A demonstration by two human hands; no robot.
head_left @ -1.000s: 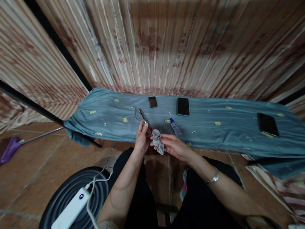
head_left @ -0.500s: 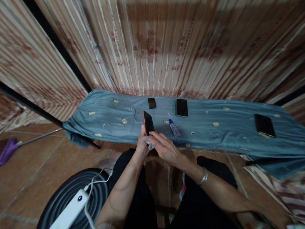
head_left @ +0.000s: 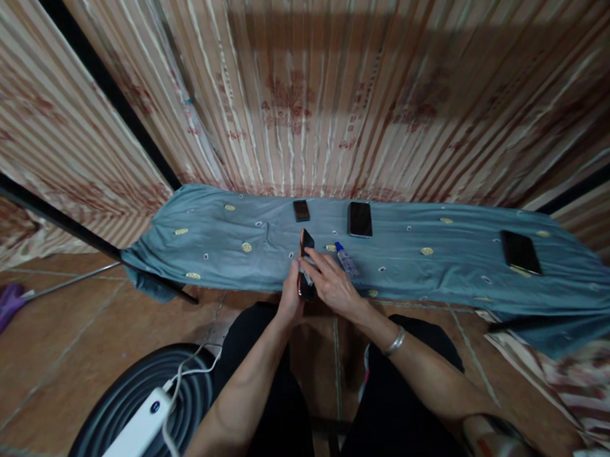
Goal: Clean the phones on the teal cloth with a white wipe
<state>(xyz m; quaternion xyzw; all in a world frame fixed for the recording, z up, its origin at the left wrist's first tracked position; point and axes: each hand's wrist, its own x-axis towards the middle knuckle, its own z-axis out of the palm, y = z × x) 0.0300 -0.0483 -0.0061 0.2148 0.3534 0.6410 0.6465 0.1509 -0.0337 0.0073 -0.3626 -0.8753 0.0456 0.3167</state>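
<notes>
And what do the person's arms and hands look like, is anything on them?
The left hand and right hand are bare, with no gloves. The slim forearms show no sleeves along most of their length. A shiny, silver-coloured, rounded bracelet circles the right wrist; the left wrist shows none. Rings are too small to tell.

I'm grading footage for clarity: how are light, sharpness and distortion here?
Head view: dim light, a shadow across the upper curtain; head view: wide-angle stretching near the edges; head view: soft detail, lettering on the bottle unreadable, the cloth by the right hand hard to make out.
</notes>
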